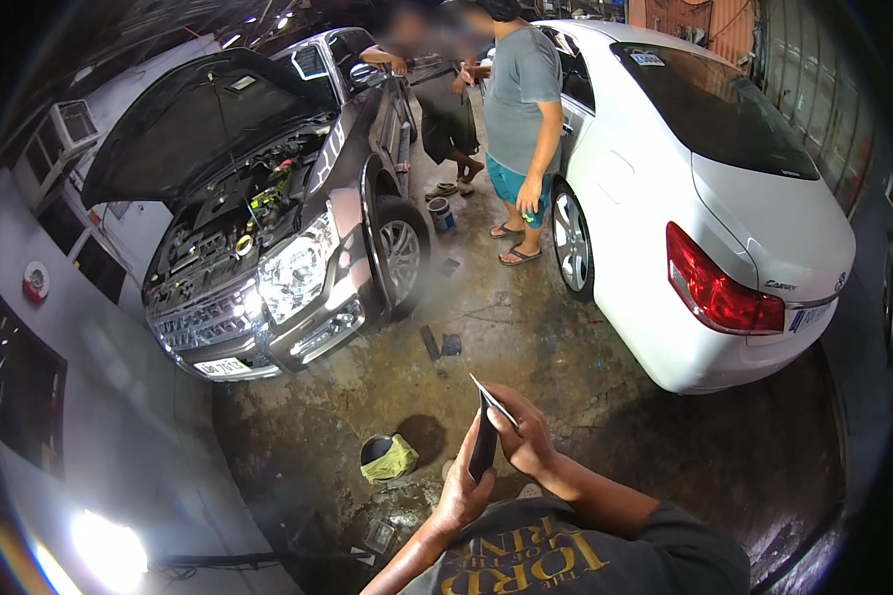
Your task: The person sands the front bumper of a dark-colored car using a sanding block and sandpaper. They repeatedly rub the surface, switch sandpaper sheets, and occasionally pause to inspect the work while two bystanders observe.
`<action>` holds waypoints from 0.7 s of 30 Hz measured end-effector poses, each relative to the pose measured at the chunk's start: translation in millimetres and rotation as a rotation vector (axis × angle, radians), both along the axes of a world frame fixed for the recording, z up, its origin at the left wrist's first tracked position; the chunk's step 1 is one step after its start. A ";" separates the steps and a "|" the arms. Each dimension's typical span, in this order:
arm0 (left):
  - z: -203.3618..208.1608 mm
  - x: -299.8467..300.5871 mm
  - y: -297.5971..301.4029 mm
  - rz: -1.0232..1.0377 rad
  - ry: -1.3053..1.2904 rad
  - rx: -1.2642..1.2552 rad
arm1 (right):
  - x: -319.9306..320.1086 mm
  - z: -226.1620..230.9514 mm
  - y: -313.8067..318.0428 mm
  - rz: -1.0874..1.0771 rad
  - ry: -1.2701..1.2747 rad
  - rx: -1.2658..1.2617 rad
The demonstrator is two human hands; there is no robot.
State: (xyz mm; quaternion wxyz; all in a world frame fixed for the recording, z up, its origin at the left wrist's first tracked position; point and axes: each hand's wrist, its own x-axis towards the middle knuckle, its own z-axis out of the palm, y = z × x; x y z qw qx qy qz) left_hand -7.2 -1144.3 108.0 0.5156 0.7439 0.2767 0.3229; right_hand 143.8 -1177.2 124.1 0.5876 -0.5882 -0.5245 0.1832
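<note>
In front of my chest, both hands are on a thin, stiff-looking folded sheet (pixel 483 448), dark on one part and whitish on another. Its kind I cannot make out for certain. My left hand (pixel 463 496) grips the dark part from the left, thumb across its lower end. The fingers of my right hand (pixel 528 433) close round the whitish part, which rises to a pointed corner between the hands. On the wet floor left of my hands stands a dark bucket (pixel 376 449) with a yellow-green cloth (pixel 393 461) draped over its rim.
A dark brown car (pixel 352 268) with its hood (pixel 203 124) raised stands left. On the right is a white car (pixel 655 218). Between them are two people, one in a grey shirt (pixel 521 99), and a can (pixel 441 213). Dark scraps (pixel 450 344) lie on the floor.
</note>
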 end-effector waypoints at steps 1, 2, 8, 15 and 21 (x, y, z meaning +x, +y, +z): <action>9.1 0.5 -0.8 0.000 0.034 0.039 | -2.7 5.7 -3.6 -0.018 -0.035 0.025; -23.1 -3.1 10.0 0.060 -0.056 0.064 | -14.7 9.1 -11.2 0.078 -0.035 0.101; 7.2 -0.8 -2.1 -0.102 -0.019 -0.166 | 14.1 -25.7 9.0 0.003 0.261 -0.042; -42.8 -18.4 30.6 0.272 -0.447 -0.581 | -4.5 -6.6 -21.8 0.140 0.826 0.064; -37.5 1.6 6.6 0.079 -0.249 -0.234 | -15.2 6.4 -21.2 0.213 0.496 0.069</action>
